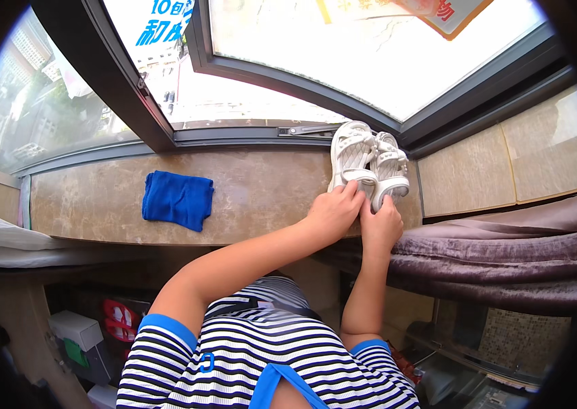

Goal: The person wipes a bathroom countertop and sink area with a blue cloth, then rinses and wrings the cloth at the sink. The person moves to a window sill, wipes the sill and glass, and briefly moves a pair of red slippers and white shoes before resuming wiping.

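Observation:
A pair of white sandals stands side by side at the right end of a stone windowsill (263,204), toes towards the window. My left hand (334,209) is at the heel of the left sandal (352,145), its fingers on the heel part. At the heel of the right sandal (390,161) is my right hand (381,222), thumb and fingers pinching the rear edge. The two hands touch or nearly touch between the heels. A folded blue cloth (178,199) lies flat on the left half of the sill, apart from both hands.
Behind the sandals a grey-framed window sash (298,87) stands open, with a metal stay (311,131) along the lower frame. Purple velvet curtain (493,250) hangs at the right, white curtain (12,240) at the left. Below left are a grey box (76,330) and red items (120,319).

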Tool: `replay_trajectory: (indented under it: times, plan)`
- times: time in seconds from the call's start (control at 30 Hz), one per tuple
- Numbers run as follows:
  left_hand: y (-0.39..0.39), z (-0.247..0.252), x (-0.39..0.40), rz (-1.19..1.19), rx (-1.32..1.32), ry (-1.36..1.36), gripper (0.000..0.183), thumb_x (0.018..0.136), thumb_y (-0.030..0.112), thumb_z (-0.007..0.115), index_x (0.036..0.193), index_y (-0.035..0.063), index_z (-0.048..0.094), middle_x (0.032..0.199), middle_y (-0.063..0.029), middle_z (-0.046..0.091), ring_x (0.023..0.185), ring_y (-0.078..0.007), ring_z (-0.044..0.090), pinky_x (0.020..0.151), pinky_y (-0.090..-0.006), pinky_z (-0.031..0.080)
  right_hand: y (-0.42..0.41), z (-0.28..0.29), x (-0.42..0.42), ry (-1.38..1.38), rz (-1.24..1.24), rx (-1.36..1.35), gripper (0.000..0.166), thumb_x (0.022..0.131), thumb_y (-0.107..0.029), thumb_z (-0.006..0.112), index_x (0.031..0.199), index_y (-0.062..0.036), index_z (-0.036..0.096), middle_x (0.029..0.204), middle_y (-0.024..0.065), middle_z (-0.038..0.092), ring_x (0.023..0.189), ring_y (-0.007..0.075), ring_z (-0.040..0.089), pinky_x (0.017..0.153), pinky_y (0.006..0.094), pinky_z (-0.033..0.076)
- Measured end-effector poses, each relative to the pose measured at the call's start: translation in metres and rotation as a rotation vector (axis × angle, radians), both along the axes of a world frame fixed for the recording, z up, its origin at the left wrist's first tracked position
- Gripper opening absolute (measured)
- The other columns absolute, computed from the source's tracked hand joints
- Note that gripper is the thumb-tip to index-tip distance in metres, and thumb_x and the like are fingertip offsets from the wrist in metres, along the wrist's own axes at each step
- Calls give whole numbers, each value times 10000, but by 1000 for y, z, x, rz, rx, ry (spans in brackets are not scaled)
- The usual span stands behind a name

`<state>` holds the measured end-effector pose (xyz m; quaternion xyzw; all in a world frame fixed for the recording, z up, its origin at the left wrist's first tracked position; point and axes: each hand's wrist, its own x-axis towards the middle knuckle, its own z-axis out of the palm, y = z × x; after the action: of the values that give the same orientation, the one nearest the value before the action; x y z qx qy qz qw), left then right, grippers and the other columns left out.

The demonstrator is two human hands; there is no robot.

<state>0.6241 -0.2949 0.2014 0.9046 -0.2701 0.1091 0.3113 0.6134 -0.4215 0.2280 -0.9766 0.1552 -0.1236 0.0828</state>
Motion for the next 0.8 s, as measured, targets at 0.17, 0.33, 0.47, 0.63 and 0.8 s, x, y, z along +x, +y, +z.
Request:
replay_trajectory:
  times: [0.17,0.33,0.47,0.63,0.8]
  plan:
    - [-3,-13,6,-60,17,-108,295,748,100,632,1033,47,577,1043,-87,528,883,-257,576,728,-330,531,4,-10,3,-21,64,-39,253,853,-292,625,821,-47,574,786,191,670,696,431,636,620,550,482]
    - [0,-14,3,-64,-9,-60,273,748,96,627,1012,46,581,1043,-94,518,900,-285,547,778,-332,517,-3,-10,5,-35,110,-29,262,858,-293,624,815,-41,570,767,203,664,696,436,636,623,553,483]
    - [5,-20,-1,-63,-2,-116,270,736,83,631,998,44,582,1027,-111,511,911,-295,542,788,-345,514,4,3,4,33,105,-90,269,863,-297,620,808,-37,578,753,217,661,706,440,639,634,555,485]
    - [21,-12,-9,-92,-87,-172,257,730,63,628,983,45,587,1003,-115,499,901,-292,535,771,-349,518,7,3,4,-35,270,-57,287,865,-293,623,745,-37,575,688,205,641,650,432,629,595,541,477]
    - [80,5,-66,-103,-113,-159,287,725,74,636,1008,45,607,975,-97,499,875,-269,538,717,-333,523,42,6,-38,-282,527,97,230,819,-180,680,688,-56,537,596,180,581,533,391,587,484,478,437]
